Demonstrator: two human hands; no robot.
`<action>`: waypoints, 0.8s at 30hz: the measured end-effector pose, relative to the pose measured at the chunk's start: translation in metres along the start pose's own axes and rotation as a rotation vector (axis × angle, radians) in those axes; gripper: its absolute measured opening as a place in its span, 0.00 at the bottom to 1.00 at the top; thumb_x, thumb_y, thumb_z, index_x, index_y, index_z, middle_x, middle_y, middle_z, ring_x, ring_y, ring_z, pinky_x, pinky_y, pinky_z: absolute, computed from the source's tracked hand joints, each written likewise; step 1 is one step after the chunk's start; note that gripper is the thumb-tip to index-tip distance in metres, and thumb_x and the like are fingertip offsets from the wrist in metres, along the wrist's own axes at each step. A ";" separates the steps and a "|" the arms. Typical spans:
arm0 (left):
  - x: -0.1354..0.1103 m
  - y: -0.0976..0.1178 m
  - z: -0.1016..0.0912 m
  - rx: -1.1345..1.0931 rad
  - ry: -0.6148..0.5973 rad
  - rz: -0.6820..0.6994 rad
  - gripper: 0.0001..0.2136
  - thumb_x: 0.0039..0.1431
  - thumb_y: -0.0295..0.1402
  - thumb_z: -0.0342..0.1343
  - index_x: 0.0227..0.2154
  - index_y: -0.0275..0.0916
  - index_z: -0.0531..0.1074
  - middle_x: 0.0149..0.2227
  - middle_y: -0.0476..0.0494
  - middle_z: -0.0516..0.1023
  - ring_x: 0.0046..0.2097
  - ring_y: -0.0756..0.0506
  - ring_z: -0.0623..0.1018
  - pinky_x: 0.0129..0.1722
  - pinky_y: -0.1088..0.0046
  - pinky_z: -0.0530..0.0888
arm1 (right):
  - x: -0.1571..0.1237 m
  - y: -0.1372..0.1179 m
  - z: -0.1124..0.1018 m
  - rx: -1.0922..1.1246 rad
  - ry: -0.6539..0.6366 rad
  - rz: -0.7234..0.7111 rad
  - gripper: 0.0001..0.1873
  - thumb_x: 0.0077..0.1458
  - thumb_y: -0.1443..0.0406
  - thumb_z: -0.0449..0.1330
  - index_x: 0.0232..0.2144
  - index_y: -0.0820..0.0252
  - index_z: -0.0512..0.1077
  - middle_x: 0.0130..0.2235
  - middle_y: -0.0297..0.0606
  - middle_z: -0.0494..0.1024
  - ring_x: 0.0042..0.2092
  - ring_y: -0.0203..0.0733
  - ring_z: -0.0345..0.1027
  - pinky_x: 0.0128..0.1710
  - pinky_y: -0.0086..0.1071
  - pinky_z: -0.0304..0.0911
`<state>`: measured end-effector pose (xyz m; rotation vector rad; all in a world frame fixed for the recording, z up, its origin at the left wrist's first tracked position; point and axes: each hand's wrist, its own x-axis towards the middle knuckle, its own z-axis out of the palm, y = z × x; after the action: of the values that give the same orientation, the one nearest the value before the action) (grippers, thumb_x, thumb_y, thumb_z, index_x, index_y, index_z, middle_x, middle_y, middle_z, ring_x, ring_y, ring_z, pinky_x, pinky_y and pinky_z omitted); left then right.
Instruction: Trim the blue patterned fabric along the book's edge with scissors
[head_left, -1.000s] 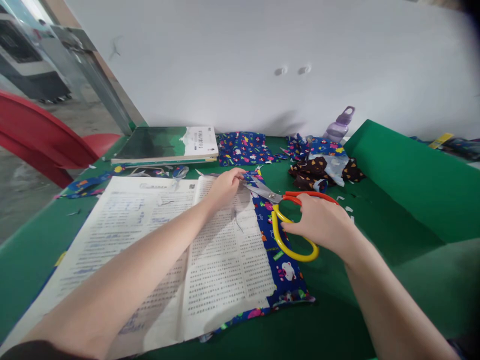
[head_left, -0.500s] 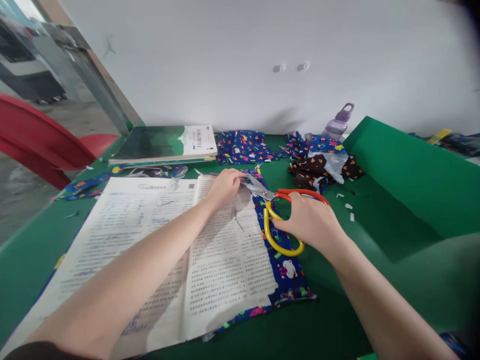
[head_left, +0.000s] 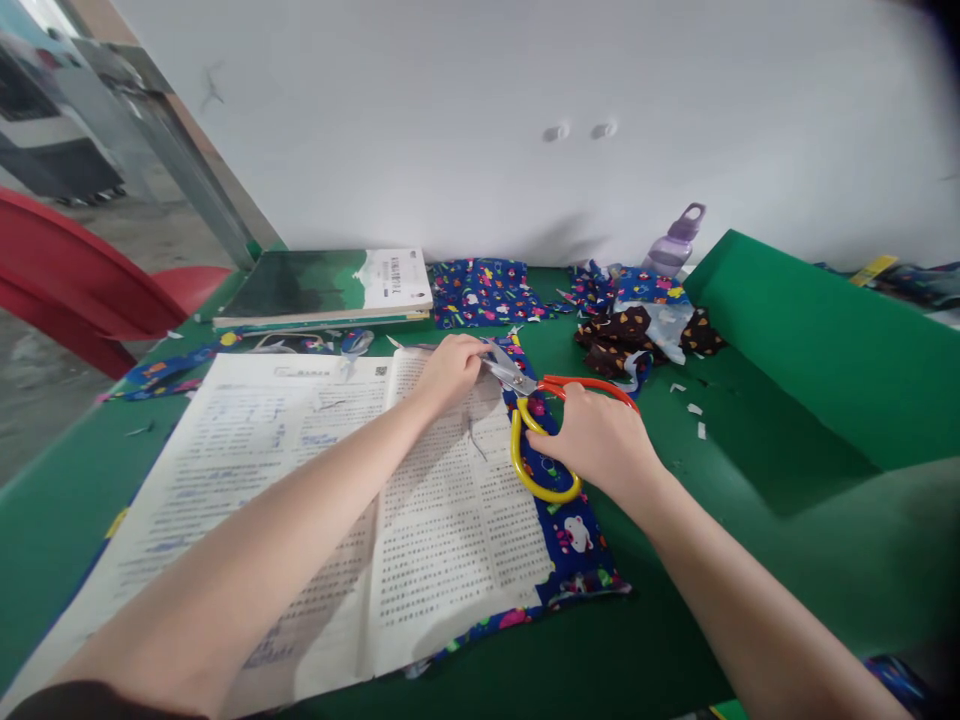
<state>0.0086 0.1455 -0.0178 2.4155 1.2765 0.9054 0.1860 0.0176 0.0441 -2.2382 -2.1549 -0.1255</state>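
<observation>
An open book [head_left: 450, 560] with printed pages lies on blue patterned fabric [head_left: 576, 535] that sticks out beyond its right and lower edges. My left hand [head_left: 450, 370] rests at the top of the right page, its fingers pressed together; what they pinch is hidden. Scissors [head_left: 546, 495] with one red and one yellow handle are held in my right hand [head_left: 604, 440]. Their blades are slightly parted, over the fabric strip at the page's upper right corner and close to my left fingertips.
Stacked books [head_left: 322, 285] stand behind the open one. Beyond my hands lie a flat patterned cloth piece [head_left: 480, 292], brown cloth scraps [head_left: 611, 340] and a purple bottle [head_left: 671, 250]. A green upright panel [head_left: 817, 350] borders the right side; a red chair [head_left: 67, 280] stands left.
My right hand and the scissors have shifted slightly left, and the handles have come closer together. My left hand and the book have stayed in place.
</observation>
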 end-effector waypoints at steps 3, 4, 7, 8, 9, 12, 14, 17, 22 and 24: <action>0.000 0.001 0.000 0.003 0.014 0.004 0.17 0.56 0.24 0.42 0.41 0.40 0.74 0.45 0.46 0.75 0.48 0.46 0.70 0.52 0.66 0.67 | 0.001 -0.001 0.001 0.009 0.010 0.014 0.27 0.42 0.46 0.54 0.34 0.64 0.67 0.29 0.45 0.76 0.31 0.50 0.71 0.26 0.36 0.57; 0.000 0.001 0.000 0.003 0.022 0.008 0.17 0.56 0.24 0.42 0.41 0.39 0.74 0.45 0.46 0.75 0.48 0.45 0.70 0.52 0.66 0.66 | 0.001 -0.002 0.001 0.010 0.014 0.016 0.27 0.42 0.46 0.54 0.34 0.64 0.67 0.29 0.45 0.76 0.31 0.51 0.71 0.26 0.36 0.57; -0.001 0.002 0.000 0.007 0.032 0.014 0.17 0.56 0.24 0.42 0.41 0.38 0.74 0.45 0.45 0.74 0.49 0.45 0.69 0.52 0.66 0.66 | 0.001 -0.003 0.004 0.007 0.026 0.009 0.27 0.43 0.47 0.54 0.34 0.65 0.67 0.29 0.45 0.76 0.31 0.51 0.71 0.26 0.36 0.57; -0.001 0.002 0.000 0.012 0.029 0.013 0.17 0.56 0.24 0.42 0.41 0.39 0.74 0.45 0.46 0.74 0.49 0.45 0.69 0.52 0.66 0.66 | 0.001 -0.003 0.005 0.005 0.031 0.003 0.27 0.43 0.47 0.54 0.34 0.65 0.67 0.28 0.45 0.76 0.31 0.51 0.71 0.26 0.36 0.57; 0.000 0.001 0.000 0.016 0.024 0.011 0.17 0.56 0.24 0.43 0.41 0.40 0.74 0.45 0.47 0.74 0.49 0.45 0.69 0.52 0.66 0.66 | 0.001 -0.003 0.006 0.004 0.036 -0.004 0.27 0.43 0.47 0.54 0.34 0.65 0.67 0.28 0.45 0.76 0.31 0.50 0.71 0.26 0.36 0.57; 0.000 0.001 0.000 0.019 0.019 0.011 0.16 0.56 0.23 0.43 0.41 0.40 0.74 0.44 0.46 0.74 0.49 0.45 0.69 0.53 0.65 0.66 | 0.002 -0.004 0.010 -0.005 0.048 -0.013 0.26 0.43 0.47 0.54 0.33 0.65 0.67 0.27 0.45 0.76 0.30 0.50 0.71 0.26 0.36 0.57; 0.000 0.000 0.001 0.017 0.023 0.013 0.16 0.56 0.23 0.43 0.41 0.40 0.74 0.44 0.46 0.74 0.49 0.45 0.69 0.53 0.65 0.66 | 0.002 -0.005 0.010 -0.016 0.046 -0.011 0.25 0.43 0.47 0.54 0.32 0.64 0.67 0.27 0.45 0.76 0.30 0.49 0.71 0.26 0.35 0.57; 0.000 0.001 0.000 0.017 0.024 0.011 0.16 0.56 0.24 0.43 0.40 0.41 0.74 0.44 0.47 0.74 0.49 0.45 0.69 0.53 0.65 0.66 | 0.002 -0.007 0.009 -0.033 0.045 -0.015 0.24 0.44 0.47 0.54 0.31 0.63 0.67 0.26 0.44 0.75 0.30 0.48 0.71 0.26 0.34 0.57; -0.001 0.003 -0.001 0.015 0.010 0.013 0.16 0.56 0.24 0.43 0.41 0.41 0.74 0.44 0.47 0.74 0.49 0.45 0.69 0.53 0.64 0.66 | 0.000 -0.008 0.008 -0.058 0.045 -0.029 0.24 0.45 0.47 0.53 0.30 0.63 0.67 0.25 0.44 0.75 0.29 0.47 0.71 0.26 0.34 0.57; -0.001 0.004 -0.001 0.010 0.008 0.015 0.16 0.55 0.24 0.43 0.41 0.42 0.73 0.44 0.47 0.74 0.49 0.45 0.69 0.53 0.64 0.66 | -0.001 -0.008 0.008 -0.066 0.044 -0.029 0.24 0.46 0.46 0.53 0.31 0.63 0.68 0.26 0.45 0.75 0.29 0.47 0.71 0.26 0.34 0.57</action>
<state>0.0099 0.1427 -0.0151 2.4353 1.2702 0.9162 0.1780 0.0174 0.0353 -2.2169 -2.1924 -0.2473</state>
